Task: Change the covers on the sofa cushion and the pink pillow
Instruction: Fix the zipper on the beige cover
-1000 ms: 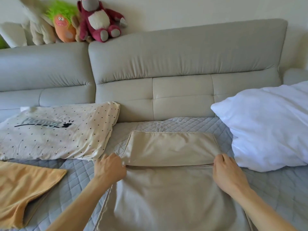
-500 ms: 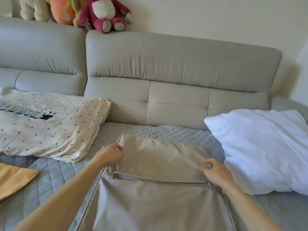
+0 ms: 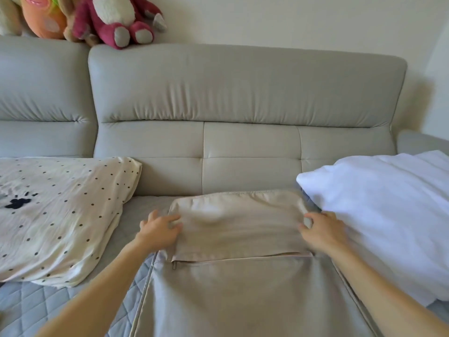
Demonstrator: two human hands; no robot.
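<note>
Beige cover (image 3: 243, 288) lies flat on the quilted seat pad (image 3: 48, 302) of the grey sofa (image 3: 243, 93), mid-seat, its far part folded back toward the viewer so the fold's free edge runs straight across just above a zip pull (image 3: 174, 265). Its far edge sits near the base of the backrest. At the fold's left edge the left hand (image 3: 159, 231) has its grip spread, fingertips touching the cloth; whether the thumb pinches underneath cannot be told. At the right edge the right hand (image 3: 323, 231) has curled fingers on the fold's corner, apparently pinching it, though blur hides the detail. A white pillow (image 3: 388, 215) lies on the seat just beside the cover's right edge, touching or overlapping it near the right hand, so that side is tight. On the left a dotted pillow (image 3: 60, 215) lies apart from the cover, with a strip of bare pad between them. Seat piping runs down along the cover's left edge. Plush toys (image 3: 109, 18) sit on top of the backrest at upper left, well apart from the hands.
</note>
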